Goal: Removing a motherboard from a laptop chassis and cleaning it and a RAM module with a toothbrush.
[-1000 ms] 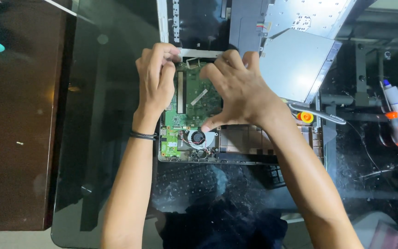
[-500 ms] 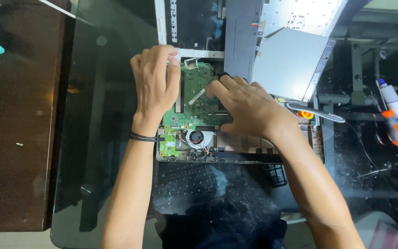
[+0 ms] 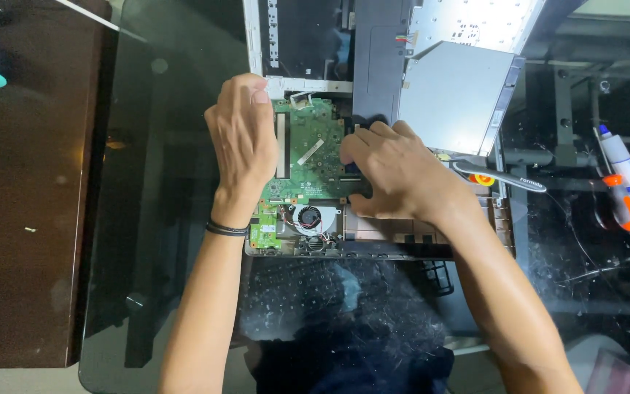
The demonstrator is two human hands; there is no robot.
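Green circuit board (image 3: 306, 157) lies face up inside an opened dark laptop base (image 3: 395, 237), on a glass worktop (image 3: 162, 219). Left hand (image 3: 243, 142) lies along the board's left edge, fingers curled over its far corner beside a pale metal strip (image 3: 308, 85); grip itself hidden, cannot tell if anything is pinched. Right hand (image 3: 395, 171) presses at the board's right edge, fingers bent and close together, tips hidden in a dark recess. Small round fan (image 3: 309, 217) sits at the board's near edge. Silver flat drive (image 3: 453, 98) lies just beyond the right hand. Orange-and-white tube (image 3: 627, 191) well apart to the right.
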